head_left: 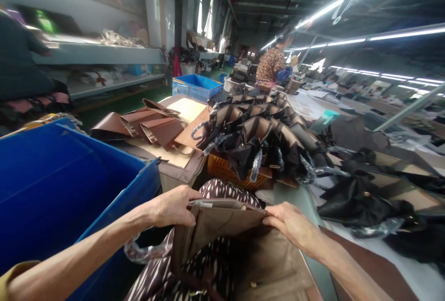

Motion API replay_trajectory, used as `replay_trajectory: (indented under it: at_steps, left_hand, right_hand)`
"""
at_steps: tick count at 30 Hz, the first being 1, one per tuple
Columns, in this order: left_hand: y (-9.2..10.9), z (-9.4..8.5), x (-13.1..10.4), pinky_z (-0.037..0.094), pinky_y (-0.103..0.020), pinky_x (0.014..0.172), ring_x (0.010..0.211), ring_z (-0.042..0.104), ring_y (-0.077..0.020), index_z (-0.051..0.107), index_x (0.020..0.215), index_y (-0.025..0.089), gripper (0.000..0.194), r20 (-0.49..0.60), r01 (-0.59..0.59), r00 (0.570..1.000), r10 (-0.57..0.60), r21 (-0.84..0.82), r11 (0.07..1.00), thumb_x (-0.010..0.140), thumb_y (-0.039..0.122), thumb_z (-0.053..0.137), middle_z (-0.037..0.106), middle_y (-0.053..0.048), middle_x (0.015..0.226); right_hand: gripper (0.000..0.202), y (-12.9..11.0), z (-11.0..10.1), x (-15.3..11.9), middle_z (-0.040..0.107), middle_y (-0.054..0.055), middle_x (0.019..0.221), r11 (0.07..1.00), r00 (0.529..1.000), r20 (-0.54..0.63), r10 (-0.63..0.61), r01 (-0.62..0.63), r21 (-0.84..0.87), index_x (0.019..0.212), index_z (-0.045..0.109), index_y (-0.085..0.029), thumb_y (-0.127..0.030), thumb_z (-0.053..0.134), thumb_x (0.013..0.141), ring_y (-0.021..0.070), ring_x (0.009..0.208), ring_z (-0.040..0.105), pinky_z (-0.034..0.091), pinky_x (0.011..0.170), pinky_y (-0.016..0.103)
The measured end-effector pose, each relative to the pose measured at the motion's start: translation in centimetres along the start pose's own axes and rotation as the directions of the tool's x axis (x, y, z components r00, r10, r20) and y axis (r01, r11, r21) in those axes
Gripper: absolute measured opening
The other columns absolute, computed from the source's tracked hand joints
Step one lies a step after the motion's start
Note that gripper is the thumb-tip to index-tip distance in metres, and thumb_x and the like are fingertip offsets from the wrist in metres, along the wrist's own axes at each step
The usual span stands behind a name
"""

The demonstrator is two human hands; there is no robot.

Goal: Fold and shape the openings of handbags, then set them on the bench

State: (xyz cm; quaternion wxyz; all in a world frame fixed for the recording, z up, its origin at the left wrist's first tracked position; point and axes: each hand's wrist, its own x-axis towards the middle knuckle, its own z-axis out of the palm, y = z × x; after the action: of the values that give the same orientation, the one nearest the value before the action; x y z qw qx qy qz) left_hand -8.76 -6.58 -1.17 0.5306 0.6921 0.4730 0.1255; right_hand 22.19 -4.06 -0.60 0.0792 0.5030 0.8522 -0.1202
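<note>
A brown handbag [229, 224] rests on my lap over patterned trousers, its mouth facing up toward me. My left hand [175, 206] pinches the bag's upper left corner, thumb and fingers closed on the edge. At the upper right corner, my right hand [290, 222] grips the same rim. Something pale shows along the rim between both hands. A plastic-wrapped handle [148, 250] hangs out at the left, below my left wrist. The lower part of the bag is dark and partly cut off by the frame.
A large blue bin [69, 166] stands at my left. Many black-and-tan bags [253, 129] are heaped ahead over an orange crate [229, 169]. Brown panels [156, 124] lie left of them. More bags [375, 189] cover the right table. A person [271, 64] is farther back; another blue bin [196, 86] sits beyond.
</note>
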Motion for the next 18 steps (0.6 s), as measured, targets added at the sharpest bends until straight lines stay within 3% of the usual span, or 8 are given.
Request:
replay_trajectory:
  at_steps: [2, 4, 7, 9, 11, 13, 16, 18]
  left_hand:
    - [-0.2, 0.6, 0.4, 0.028, -0.017, 0.047, 0.059, 0.046, -0.0108, 0.065, 0.089, 0.016, 0.034, -0.019, 0.036, 0.999, -0.036, -0.017, 0.999, 0.056, 0.020, 0.057, 0.055, 0.006, 0.064]
    - [-0.5, 1.3, 0.8, 0.029, -0.017, 0.048, 0.061, 0.047, -0.0112, 0.065, 0.090, 0.016, 0.036, -0.046, 0.050, 0.998, -0.052, -0.044, 0.998, 0.056, 0.023, 0.061, 0.055, 0.006, 0.066]
    - [-0.8, 1.8, 1.2, 0.030, -0.017, 0.050, 0.063, 0.047, -0.0113, 0.065, 0.093, 0.017, 0.040, -0.062, 0.049, 0.997, -0.054, -0.072, 0.996, 0.054, 0.027, 0.066, 0.057, 0.007, 0.068]
    - [-0.8, 1.9, 1.1, 0.031, -0.018, 0.051, 0.063, 0.047, -0.0114, 0.065, 0.093, 0.017, 0.041, -0.071, 0.058, 0.995, -0.065, -0.091, 0.994, 0.054, 0.028, 0.068, 0.058, 0.007, 0.068]
    - [-0.7, 1.8, 1.0, 0.031, -0.018, 0.052, 0.063, 0.048, -0.0115, 0.065, 0.091, 0.017, 0.039, -0.085, 0.061, 0.994, -0.071, -0.119, 0.991, 0.054, 0.029, 0.069, 0.058, 0.007, 0.068]
    - [-0.6, 1.8, 0.8, 0.031, -0.018, 0.052, 0.062, 0.047, -0.0113, 0.065, 0.088, 0.016, 0.038, -0.088, 0.062, 0.993, -0.074, -0.136, 0.989, 0.054, 0.030, 0.070, 0.057, 0.006, 0.067]
    - [-0.7, 1.9, 0.7, 0.029, -0.018, 0.049, 0.061, 0.045, -0.0107, 0.064, 0.086, 0.015, 0.038, -0.104, 0.082, 0.990, -0.093, -0.106, 0.991, 0.053, 0.035, 0.071, 0.055, 0.006, 0.066]
    - [-0.9, 2.0, 0.7, 0.026, -0.018, 0.047, 0.060, 0.043, -0.0103, 0.063, 0.085, 0.015, 0.040, -0.126, 0.097, 0.987, -0.105, -0.068, 0.993, 0.052, 0.037, 0.072, 0.053, 0.007, 0.065]
  right_hand:
    - [0.021, -0.2, 1.0, 0.2, 0.061, 0.001, 0.065, 0.996, 0.999, 0.006, 0.048, -0.047, -0.073, 0.066, 0.058, -0.021, -0.026, 0.047, 0.083, 0.0176, 0.069, 0.058, 0.036, 0.059, 0.025]
    - [0.005, -0.6, 1.4, 0.5, 0.062, 0.002, 0.070, 0.982, 0.996, -0.071, 0.062, -0.074, -0.171, 0.078, 0.059, -0.021, -0.022, 0.054, 0.078, 0.0202, 0.071, 0.059, 0.037, 0.059, 0.028]
    - [0.039, -1.8, 1.0, 1.2, 0.062, 0.006, 0.090, 0.951, 0.962, -0.251, -0.107, 0.025, -0.308, 0.105, 0.053, -0.018, -0.012, 0.064, 0.068, 0.0241, 0.084, 0.057, 0.041, 0.070, 0.034]
    - [0.050, -3.0, 0.4, 1.8, 0.060, 0.009, 0.102, 0.923, 0.919, -0.287, -0.270, 0.162, -0.349, 0.111, 0.050, -0.018, -0.008, 0.067, 0.065, 0.0253, 0.092, 0.054, 0.040, 0.079, 0.037]
    - [0.046, -4.4, -0.3, 2.3, 0.058, 0.007, 0.107, 0.917, 0.889, -0.274, -0.367, 0.295, -0.269, 0.109, 0.051, -0.020, -0.009, 0.066, 0.067, 0.0241, 0.096, 0.052, 0.040, 0.082, 0.036]
    - [0.035, -5.9, -1.0, 2.9, 0.057, 0.003, 0.106, 0.930, 0.895, -0.252, -0.367, 0.362, -0.068, 0.104, 0.054, -0.022, -0.014, 0.064, 0.072, 0.0200, 0.096, 0.052, 0.041, 0.082, 0.032]
    - [0.023, -8.0, -1.8, 3.8, 0.057, -0.002, 0.101, 0.899, 0.922, -0.194, -0.335, 0.374, 0.228, 0.097, 0.057, -0.025, -0.017, 0.059, 0.077, 0.0135, 0.092, 0.053, 0.042, 0.079, 0.024]
    - [0.021, -9.0, -2.0, 4.2, 0.058, -0.004, 0.098, 0.876, 0.926, -0.161, -0.342, 0.376, 0.302, 0.094, 0.058, -0.025, -0.014, 0.058, 0.077, 0.0119, 0.090, 0.053, 0.041, 0.079, 0.023]
